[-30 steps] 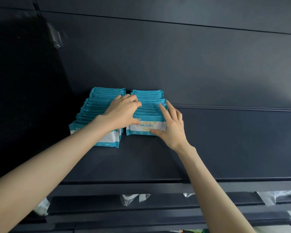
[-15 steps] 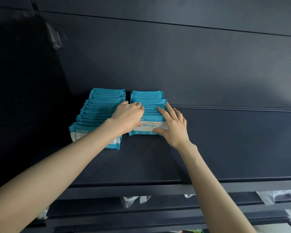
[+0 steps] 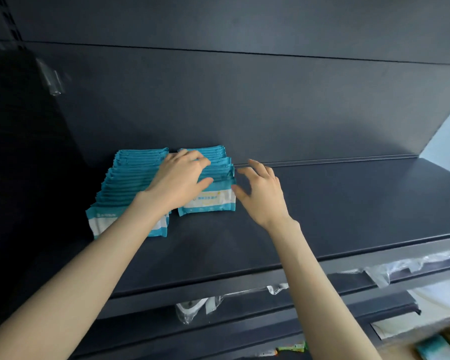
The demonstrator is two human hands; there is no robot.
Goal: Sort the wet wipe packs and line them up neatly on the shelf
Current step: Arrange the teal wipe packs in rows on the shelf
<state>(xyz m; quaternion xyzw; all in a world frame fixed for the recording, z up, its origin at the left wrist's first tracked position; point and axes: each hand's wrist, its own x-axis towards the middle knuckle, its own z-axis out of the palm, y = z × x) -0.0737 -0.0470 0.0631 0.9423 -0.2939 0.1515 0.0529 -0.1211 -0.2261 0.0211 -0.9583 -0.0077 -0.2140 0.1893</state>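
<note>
Atop the right pack row left hand rests, right hand now withdrawn, all fingers spread.

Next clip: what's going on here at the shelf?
A person is tidying teal wet wipe packs stood in two rows on a dark shelf. The left hand rests on top of the right row. The right hand is open, fingers spread, beside that row's right edge; whether its thumb touches the front pack is unclear.
</note>
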